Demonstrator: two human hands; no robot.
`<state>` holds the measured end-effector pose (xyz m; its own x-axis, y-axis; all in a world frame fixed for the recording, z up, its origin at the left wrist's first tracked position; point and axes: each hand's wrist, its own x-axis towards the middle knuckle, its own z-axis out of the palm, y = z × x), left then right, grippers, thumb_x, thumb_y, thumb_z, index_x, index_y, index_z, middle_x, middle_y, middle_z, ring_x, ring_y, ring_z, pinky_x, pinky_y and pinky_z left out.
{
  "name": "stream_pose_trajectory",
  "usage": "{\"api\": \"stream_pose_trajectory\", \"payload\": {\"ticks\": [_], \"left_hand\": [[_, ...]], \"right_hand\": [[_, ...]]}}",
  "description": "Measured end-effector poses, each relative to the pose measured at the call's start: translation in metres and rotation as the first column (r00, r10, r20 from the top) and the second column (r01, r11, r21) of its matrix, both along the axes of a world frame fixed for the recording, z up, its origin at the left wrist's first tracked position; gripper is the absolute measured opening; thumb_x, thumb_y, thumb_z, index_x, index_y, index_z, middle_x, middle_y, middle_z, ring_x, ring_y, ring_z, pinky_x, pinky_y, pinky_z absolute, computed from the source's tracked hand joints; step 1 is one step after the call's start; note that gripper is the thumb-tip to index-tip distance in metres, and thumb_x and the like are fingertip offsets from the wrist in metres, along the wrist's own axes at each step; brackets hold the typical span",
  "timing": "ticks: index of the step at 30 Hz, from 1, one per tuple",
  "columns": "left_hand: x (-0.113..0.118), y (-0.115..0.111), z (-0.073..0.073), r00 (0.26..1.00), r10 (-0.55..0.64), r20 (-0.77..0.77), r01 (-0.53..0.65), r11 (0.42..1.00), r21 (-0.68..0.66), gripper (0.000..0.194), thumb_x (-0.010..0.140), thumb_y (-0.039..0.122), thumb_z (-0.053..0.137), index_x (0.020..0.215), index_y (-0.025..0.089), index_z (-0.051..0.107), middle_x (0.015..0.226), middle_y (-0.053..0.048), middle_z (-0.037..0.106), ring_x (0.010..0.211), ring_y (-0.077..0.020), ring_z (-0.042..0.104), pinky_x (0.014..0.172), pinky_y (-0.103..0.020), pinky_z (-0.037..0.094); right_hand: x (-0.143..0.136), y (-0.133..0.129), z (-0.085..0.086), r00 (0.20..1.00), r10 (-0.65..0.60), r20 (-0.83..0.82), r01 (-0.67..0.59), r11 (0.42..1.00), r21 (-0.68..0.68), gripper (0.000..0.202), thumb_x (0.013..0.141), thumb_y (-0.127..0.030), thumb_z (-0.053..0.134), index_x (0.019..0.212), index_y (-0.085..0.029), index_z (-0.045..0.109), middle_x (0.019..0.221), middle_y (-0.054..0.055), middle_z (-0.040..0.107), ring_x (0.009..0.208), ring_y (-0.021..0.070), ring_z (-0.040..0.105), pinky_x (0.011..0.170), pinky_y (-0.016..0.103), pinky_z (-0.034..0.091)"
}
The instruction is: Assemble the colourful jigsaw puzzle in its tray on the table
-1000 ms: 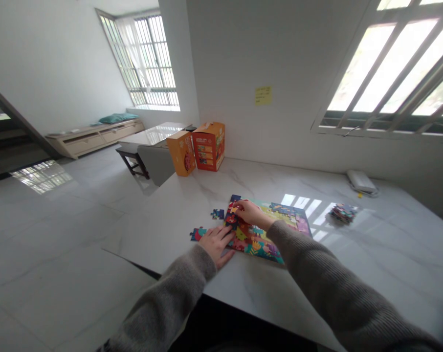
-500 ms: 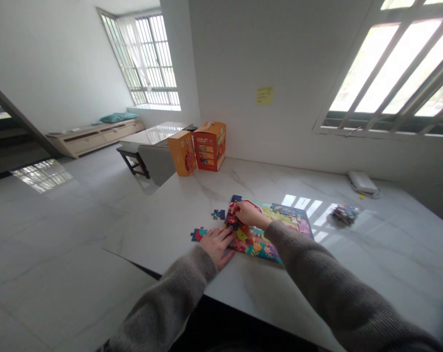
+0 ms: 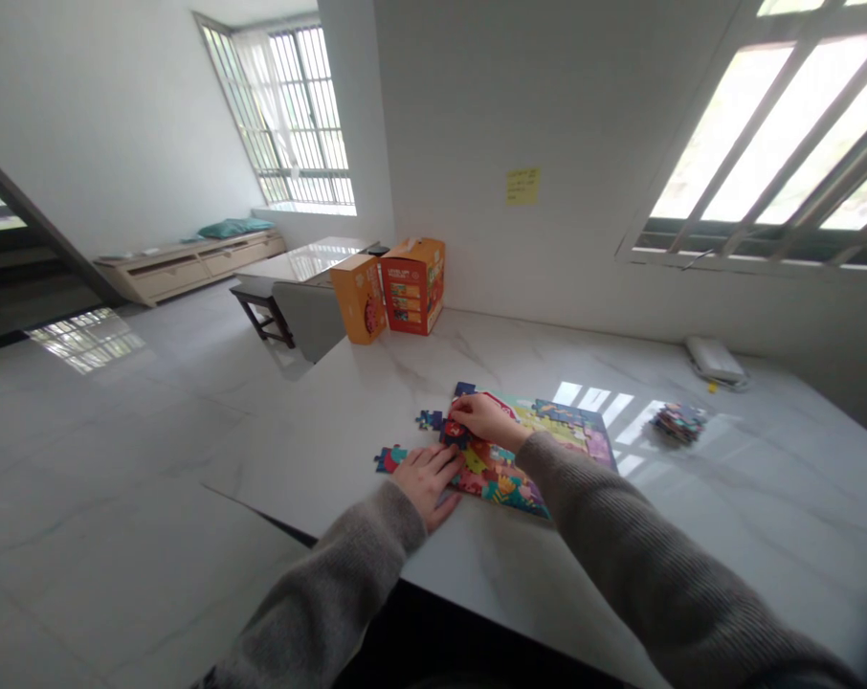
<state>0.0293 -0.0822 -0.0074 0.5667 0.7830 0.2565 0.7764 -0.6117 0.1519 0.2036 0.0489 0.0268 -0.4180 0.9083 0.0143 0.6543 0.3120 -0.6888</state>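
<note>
A colourful, partly assembled jigsaw puzzle [image 3: 509,469] lies on the white marbled table. My left hand [image 3: 428,480] rests flat, fingers stretched, its fingertips on the puzzle's left edge. Above it, my right hand [image 3: 482,421] pinches a dark red and blue puzzle piece [image 3: 454,432] at that same edge. Whether this piece is locked in with its neighbours I cannot tell. A loose blue piece [image 3: 429,419] lies just left of the puzzle. Another loose piece, teal and red [image 3: 389,459], is beside my left fingers. My right forearm covers part of the puzzle's right side.
A pile of puzzle pieces [image 3: 678,422] sits to the right on the table [image 3: 548,344]. Two orange boxes [image 3: 413,287] stand at the back left corner. Near the wall lies a white device with a cable [image 3: 715,359]. The table's front edge runs close to my body.
My right hand has shifted very slightly down and left with the puzzle piece at the puzzle's left edge. My left hand stays in place. The view has turned a little.
</note>
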Motion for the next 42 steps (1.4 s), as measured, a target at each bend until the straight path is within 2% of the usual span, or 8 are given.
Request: {"api": "stream_pose_trajectory", "payload": {"ticks": [9, 12, 16, 22, 25, 29, 34, 42], "left_hand": [[0.0, 0.0, 0.0, 1.0, 0.009, 0.018, -0.009, 0.999, -0.035, 0.058, 0.088, 0.044, 0.054, 0.141, 0.021, 0.051, 0.147, -0.01, 0.051, 0.132, -0.0319, 0.045, 0.108, -0.05, 0.037], [0.0, 0.0, 0.001, 1.0, 0.014, 0.018, -0.013, 0.999, -0.042, 0.059, 0.088, 0.043, 0.055, 0.142, 0.021, 0.049, 0.148, -0.01, 0.05, 0.133, -0.0316, 0.044, 0.109, -0.05, 0.036], [0.002, -0.002, 0.002, 1.0, 0.022, 0.015, -0.022, 0.999, -0.037, 0.061, 0.087, 0.043, 0.056, 0.143, 0.021, 0.048, 0.149, -0.011, 0.048, 0.131, -0.0318, 0.044, 0.108, -0.049, 0.036], [-0.004, 0.004, 0.014, 0.993, 0.063, 0.099, -0.067, 0.997, 0.036, 0.055, 0.087, 0.039, 0.056, 0.138, 0.02, 0.053, 0.138, -0.012, 0.056, 0.125, -0.0303, 0.048, 0.105, -0.047, 0.039], [-0.014, 0.032, 0.03, 0.987, 0.073, 0.142, -0.076, 0.997, 0.016, 0.035, 0.09, 0.033, 0.053, 0.121, 0.022, 0.065, 0.115, -0.009, 0.068, 0.112, -0.0272, 0.056, 0.102, -0.046, 0.042], [-0.019, 0.099, 0.046, 0.969, -0.009, 0.247, 0.025, 0.998, -0.063, 0.032, 0.094, 0.021, 0.045, 0.116, 0.019, 0.067, 0.11, -0.008, 0.069, 0.106, -0.021, 0.061, 0.098, -0.035, 0.047], [-0.005, 0.172, 0.037, 0.988, 0.044, 0.146, -0.015, 0.981, -0.194, 0.038, 0.089, 0.008, 0.043, 0.114, 0.016, 0.071, 0.115, -0.008, 0.067, 0.109, -0.0184, 0.062, 0.102, -0.028, 0.046], [0.002, 0.192, 0.01, 0.998, 0.039, 0.049, -0.029, 0.981, -0.192, 0.035, 0.09, 0.016, 0.05, 0.114, 0.024, 0.074, 0.113, -0.005, 0.069, 0.109, -0.0209, 0.059, 0.103, -0.033, 0.046]], "right_hand": [[0.002, 0.017, -0.002, 0.99, -0.08, -0.118, 0.091, 0.992, 0.089, 0.021, 0.083, -0.012, 0.054, 0.097, -0.016, 0.069, 0.083, 0.001, 0.071, 0.072, 0.0105, 0.062, 0.064, 0.018, 0.046], [0.009, 0.035, 0.0, 0.981, -0.172, -0.086, 0.182, 0.976, 0.116, 0.023, 0.085, -0.014, 0.051, 0.101, -0.014, 0.068, 0.084, 0.002, 0.071, 0.067, 0.0102, 0.06, 0.061, 0.019, 0.047], [0.016, 0.051, 0.0, 0.985, -0.173, -0.02, 0.175, 0.976, 0.129, 0.019, 0.084, -0.016, 0.058, 0.099, -0.014, 0.069, 0.082, 0.002, 0.071, 0.067, 0.0104, 0.06, 0.062, 0.019, 0.045], [0.029, 0.046, 0.006, 0.985, -0.146, 0.097, 0.122, 0.968, 0.219, 0.021, 0.086, -0.01, 0.053, 0.094, -0.014, 0.072, 0.092, 0.007, 0.07, 0.084, 0.0154, 0.061, 0.083, 0.025, 0.045], [0.04, 0.031, 0.009, 0.986, -0.03, 0.163, -0.019, 0.956, 0.293, 0.021, 0.089, -0.013, 0.055, 0.101, -0.016, 0.072, 0.102, 0.009, 0.067, 0.098, 0.0185, 0.059, 0.094, 0.028, 0.042], [0.046, 0.01, 0.002, 0.946, 0.14, 0.293, -0.257, 0.873, 0.415, 0.026, 0.091, -0.018, 0.057, 0.114, -0.016, 0.069, 0.11, 0.011, 0.063, 0.104, 0.0214, 0.055, 0.097, 0.032, 0.043], [0.042, 0.0, -0.007, 0.933, 0.122, 0.34, -0.27, 0.861, 0.431, 0.032, 0.091, -0.021, 0.06, 0.121, -0.016, 0.067, 0.122, 0.013, 0.061, 0.109, 0.0236, 0.053, 0.1, 0.035, 0.043], [0.04, 0.001, -0.007, 0.927, 0.135, 0.351, -0.285, 0.859, 0.424, 0.034, 0.092, -0.019, 0.057, 0.124, -0.018, 0.067, 0.127, 0.011, 0.064, 0.113, 0.0235, 0.054, 0.103, 0.036, 0.04]]}}
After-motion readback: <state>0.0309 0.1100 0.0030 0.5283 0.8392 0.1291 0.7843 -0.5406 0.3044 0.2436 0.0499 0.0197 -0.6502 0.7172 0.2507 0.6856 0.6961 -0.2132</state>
